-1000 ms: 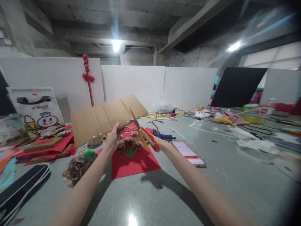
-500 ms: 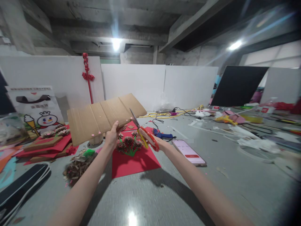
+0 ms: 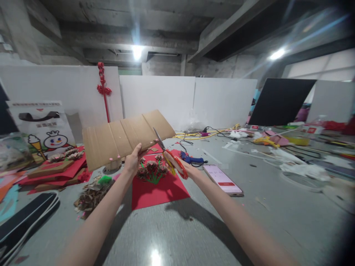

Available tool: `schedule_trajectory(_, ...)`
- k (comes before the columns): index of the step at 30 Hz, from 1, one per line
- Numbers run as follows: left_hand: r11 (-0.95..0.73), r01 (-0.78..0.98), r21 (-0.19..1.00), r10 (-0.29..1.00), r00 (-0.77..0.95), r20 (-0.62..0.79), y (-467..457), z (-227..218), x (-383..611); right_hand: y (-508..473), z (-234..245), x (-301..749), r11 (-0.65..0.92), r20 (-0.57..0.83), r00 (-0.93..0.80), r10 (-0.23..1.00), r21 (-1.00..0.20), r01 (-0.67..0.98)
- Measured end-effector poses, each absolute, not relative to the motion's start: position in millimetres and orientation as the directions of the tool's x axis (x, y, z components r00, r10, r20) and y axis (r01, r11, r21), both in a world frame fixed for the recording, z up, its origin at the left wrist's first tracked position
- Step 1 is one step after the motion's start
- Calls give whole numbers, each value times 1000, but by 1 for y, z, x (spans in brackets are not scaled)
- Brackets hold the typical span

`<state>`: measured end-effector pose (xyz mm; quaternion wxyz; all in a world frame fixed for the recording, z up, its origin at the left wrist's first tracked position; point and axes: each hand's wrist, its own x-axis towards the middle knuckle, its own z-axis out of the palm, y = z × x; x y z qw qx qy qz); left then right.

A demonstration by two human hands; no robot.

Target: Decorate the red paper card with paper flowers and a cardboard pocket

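Note:
My left hand (image 3: 134, 159) grips a brown cardboard sheet (image 3: 124, 138) by its near edge, thumb on top, holding it tilted above the table. A few small pink bits cling to that edge. In my right hand (image 3: 180, 166) is a pair of scissors (image 3: 176, 162) with red and yellow handles. Their blades point up and left, at the near right edge of the cardboard; whether they bite into it I cannot tell. Below both hands lies a red sheet (image 3: 163, 197) bearing several pinecone-like flowers (image 3: 151, 166) with green stems (image 3: 155, 179).
A phone (image 3: 223, 180) and a blue glue gun (image 3: 192, 159) lie to the right. On the left are a heap of brown scraps (image 3: 93, 195), red cards (image 3: 74, 166), a dark power strip (image 3: 26, 218) and a printed bag (image 3: 44, 129). Yellow cable (image 3: 191, 136) runs behind.
The cardboard has shifted slightly to the right with my left hand. The scissors' yellow and red handles have come a little closer together.

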<state>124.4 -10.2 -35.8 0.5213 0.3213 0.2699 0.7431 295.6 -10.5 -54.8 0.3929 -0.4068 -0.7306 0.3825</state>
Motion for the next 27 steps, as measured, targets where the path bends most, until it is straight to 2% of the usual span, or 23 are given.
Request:
schedule_trajectory(2, -315, -593, 741, 949, -224, 223, -10, -35, 124, -5, -60, 295, 394, 260, -410, 874, -873, 287)
schedule_trajectory(6, -328, -585, 742, 944, -182, 275, -11, -34, 122, -3, -64, 292, 346, 256, -309, 916, -894, 285)
schedule_trajectory(12, -317, -583, 748, 947, -150, 284, -11, -34, 121, -17, -56, 286, 406, 305, -292, 907, -818, 408)
schedule_trajectory(17, -326, -572, 753, 943, -138, 303, -9, -36, 120, -16, -59, 280, 370, 303, -214, 929, -794, 483)
schedule_trajectory(27, -303, -544, 783, 948, -87, 306, -11, -31, 113, -24, -47, 291, 409, 284, -302, 910, -743, 531)
